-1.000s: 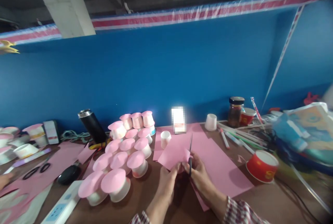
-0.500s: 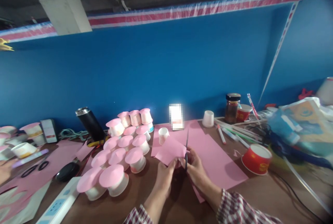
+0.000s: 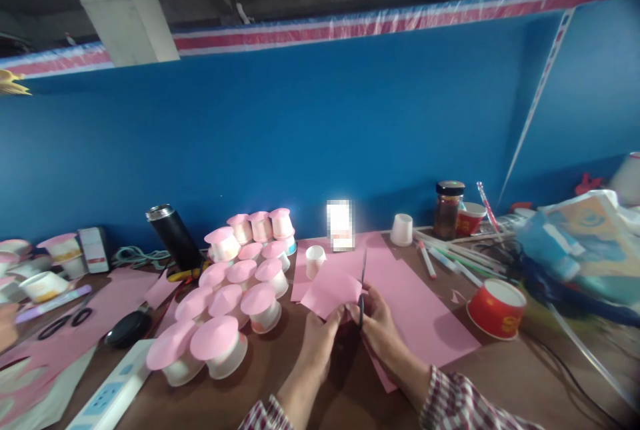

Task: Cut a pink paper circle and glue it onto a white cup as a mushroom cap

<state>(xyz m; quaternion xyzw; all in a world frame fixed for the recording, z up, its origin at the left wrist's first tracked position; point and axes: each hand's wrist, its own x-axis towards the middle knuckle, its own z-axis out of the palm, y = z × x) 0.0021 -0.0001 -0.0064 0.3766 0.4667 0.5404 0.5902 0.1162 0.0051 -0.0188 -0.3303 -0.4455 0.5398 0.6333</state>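
Between thumb and fingers, my left hand (image 3: pixel 320 337) grips a piece of pink paper (image 3: pixel 330 290) by its near edge. My right hand (image 3: pixel 377 323) is closed around the handles of a pair of scissors (image 3: pixel 363 273). The blades point up and away, right at the paper's right side; whether they are cutting into it I cannot tell. Under and beyond my hands lies a large pink sheet (image 3: pixel 420 310). A small white paper cup (image 3: pixel 315 261) stands just behind the held piece.
Left of my hands stand several paper cups with pink paper tops (image 3: pixel 215 340). A power strip (image 3: pixel 113 387), a black flask (image 3: pixel 174 237) and another pair of scissors (image 3: pixel 65 325) lie further left. On the right are a red paper bowl (image 3: pixel 497 309), a jar (image 3: pixel 448 210) and markers (image 3: pixel 427 259).
Little differs: the whole view has shifted slightly. My hands keep the same hold on the paper and scissors. At the far left edge, another person's hand has moved slightly.
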